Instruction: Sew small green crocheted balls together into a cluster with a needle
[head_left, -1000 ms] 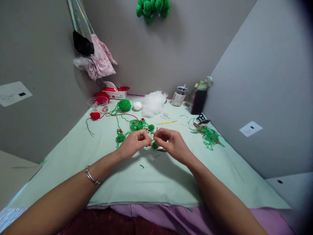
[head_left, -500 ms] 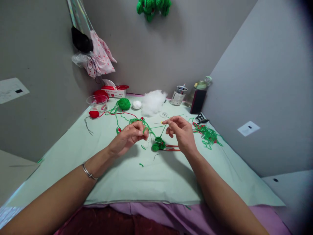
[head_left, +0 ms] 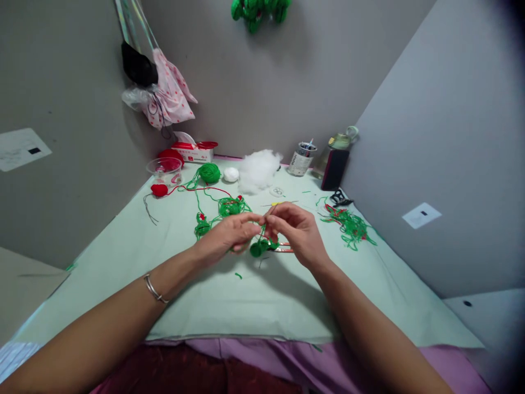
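My left hand (head_left: pixel 229 236) and my right hand (head_left: pixel 297 230) meet over the middle of the pale green table cover (head_left: pixel 262 295), fingertips pinched together on a strand of green yarn (head_left: pixel 263 227). Small green crochet balls (head_left: pixel 260 247) hang or lie just below the fingers, beside red-handled scissors (head_left: pixel 283 248). A tangle of green yarn (head_left: pixel 230 207) lies just behind my left hand. A silver bracelet (head_left: pixel 154 290) circles my left wrist.
A green yarn ball (head_left: pixel 209 172), red crochet piece (head_left: pixel 159 190), clear cup (head_left: pixel 164 169), white stuffing (head_left: pixel 259 168), tin of tools (head_left: pixel 301 158), bottle (head_left: pixel 336 156) and a yarn-scrap pile (head_left: pixel 348 224) lie further back. Grey partition walls close in on three sides.
My hands were pinched together, spread apart drawing the green strand out, and now have come back together over the green balls.
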`<state>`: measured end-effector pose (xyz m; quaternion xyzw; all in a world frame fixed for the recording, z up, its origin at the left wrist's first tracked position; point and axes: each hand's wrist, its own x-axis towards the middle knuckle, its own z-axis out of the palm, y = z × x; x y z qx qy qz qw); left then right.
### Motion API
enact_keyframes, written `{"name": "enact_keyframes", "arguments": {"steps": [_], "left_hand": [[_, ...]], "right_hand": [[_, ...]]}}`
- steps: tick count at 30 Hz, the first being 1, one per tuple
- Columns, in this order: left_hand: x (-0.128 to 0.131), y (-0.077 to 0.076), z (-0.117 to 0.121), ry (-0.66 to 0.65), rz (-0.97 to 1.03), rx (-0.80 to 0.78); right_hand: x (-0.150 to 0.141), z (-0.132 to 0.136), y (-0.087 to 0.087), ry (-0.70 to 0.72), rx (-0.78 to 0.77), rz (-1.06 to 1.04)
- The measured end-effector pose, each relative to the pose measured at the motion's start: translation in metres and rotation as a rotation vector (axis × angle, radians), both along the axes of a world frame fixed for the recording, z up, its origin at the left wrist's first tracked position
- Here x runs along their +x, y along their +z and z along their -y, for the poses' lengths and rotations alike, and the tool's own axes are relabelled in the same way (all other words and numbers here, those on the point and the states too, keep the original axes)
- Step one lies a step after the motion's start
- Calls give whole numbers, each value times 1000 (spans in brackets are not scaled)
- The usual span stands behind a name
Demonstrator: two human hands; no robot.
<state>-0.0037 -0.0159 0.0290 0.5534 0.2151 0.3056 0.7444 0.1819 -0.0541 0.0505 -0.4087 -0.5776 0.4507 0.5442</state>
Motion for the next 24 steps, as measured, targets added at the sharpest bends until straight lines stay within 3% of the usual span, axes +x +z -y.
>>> {"name": "enact_keyframes", "arguments": {"steps": [6, 11, 24], "left_hand": [[5, -8, 6, -137, -246, 249], [-2, 2, 1, -116, -327, 348], [-8, -4, -11, -213, -322, 336]], "right_hand": [[4, 2, 7, 130, -142, -84], [16, -7, 14, -12, -109, -198], [29, -13, 19, -157, -24, -296]]}}
